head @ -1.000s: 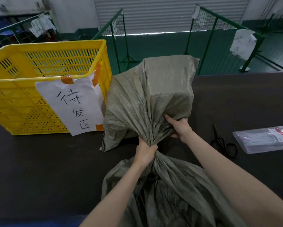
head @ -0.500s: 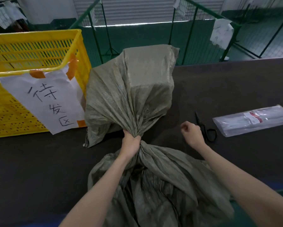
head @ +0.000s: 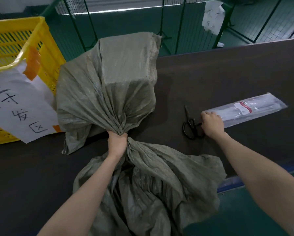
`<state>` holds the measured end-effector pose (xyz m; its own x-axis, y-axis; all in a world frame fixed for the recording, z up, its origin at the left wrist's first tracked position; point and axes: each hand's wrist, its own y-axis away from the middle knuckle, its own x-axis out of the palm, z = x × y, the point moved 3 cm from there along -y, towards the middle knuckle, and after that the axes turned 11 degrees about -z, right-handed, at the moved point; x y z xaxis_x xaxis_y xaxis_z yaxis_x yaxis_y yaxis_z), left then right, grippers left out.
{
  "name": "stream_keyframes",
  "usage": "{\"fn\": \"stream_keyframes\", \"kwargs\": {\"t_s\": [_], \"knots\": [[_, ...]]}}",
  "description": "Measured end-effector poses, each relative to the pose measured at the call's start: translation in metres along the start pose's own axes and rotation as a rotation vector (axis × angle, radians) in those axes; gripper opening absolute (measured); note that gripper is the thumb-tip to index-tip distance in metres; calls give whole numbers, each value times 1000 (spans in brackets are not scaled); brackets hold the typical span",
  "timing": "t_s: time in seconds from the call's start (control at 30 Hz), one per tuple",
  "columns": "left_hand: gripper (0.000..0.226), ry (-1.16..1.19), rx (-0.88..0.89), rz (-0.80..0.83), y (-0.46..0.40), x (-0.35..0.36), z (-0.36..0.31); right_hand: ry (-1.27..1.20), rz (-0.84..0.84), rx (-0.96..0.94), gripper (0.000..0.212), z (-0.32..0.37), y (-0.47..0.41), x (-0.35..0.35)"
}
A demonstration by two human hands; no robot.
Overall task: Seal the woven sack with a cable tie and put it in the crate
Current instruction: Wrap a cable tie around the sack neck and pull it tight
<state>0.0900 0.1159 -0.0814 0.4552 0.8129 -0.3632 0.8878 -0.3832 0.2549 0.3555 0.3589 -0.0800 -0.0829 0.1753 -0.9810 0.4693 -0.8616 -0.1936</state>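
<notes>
A grey-green woven sack (head: 119, 82) with a boxy load stands in the middle of the dark table. My left hand (head: 117, 142) grips its gathered neck, and the loose mouth of the sack spreads toward me over the table's near edge. My right hand (head: 210, 123) rests at the near end of a clear plastic packet of cable ties (head: 248, 109), its fingers curled on the packet's end. The yellow slatted crate (head: 23, 53) stands to the left of the sack, with a white paper sign (head: 18, 106) taped to its front.
Black scissors (head: 190, 125) lie on the table just left of my right hand. The dark table (head: 228, 74) stretches right and back. Green mesh fence panels (head: 185, 23) stand behind it. The table's near right edge drops to a green floor (head: 245, 210).
My right hand let go of the sack's neck and moved right, past the scissors, to the end of the cable tie packet. My left hand kept its grip on the neck.
</notes>
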Motion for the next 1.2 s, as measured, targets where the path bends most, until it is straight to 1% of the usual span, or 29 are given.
{"fn": "stream_keyframes", "kwargs": {"t_s": [0.07,0.1,0.13,0.2,0.27,0.33,0.5,0.6,0.77,0.97,1.2], "knots": [[68,-7,-8,-7,-2,2,0,7,5,-5,19,-10,-10,4],[67,-13,-10,-15,-3,3,0,37,42,-32,21,-13,-13,7],[65,-17,-9,-23,-4,4,-1,94,102,-76,25,-16,-16,10],[64,-18,-3,-28,-4,6,-2,296,206,-205,32,-18,-20,11],[63,-21,4,-38,-5,8,-2,509,214,-350,34,-15,-23,9],[62,-26,5,-54,-5,8,-2,633,191,-441,33,-9,-24,8],[62,-30,6,-73,-6,7,-2,800,209,-514,32,1,-23,7],[62,-30,5,-76,-7,6,-1,852,241,-518,32,3,-22,8],[62,-18,12,-69,-6,6,0,878,257,-463,34,-3,-26,4],[61,-20,1,-72,-6,6,1,909,356,-442,33,-17,-15,18],[61,-41,2,-93,-8,6,2,871,283,-552,29,-22,-11,18]]}}
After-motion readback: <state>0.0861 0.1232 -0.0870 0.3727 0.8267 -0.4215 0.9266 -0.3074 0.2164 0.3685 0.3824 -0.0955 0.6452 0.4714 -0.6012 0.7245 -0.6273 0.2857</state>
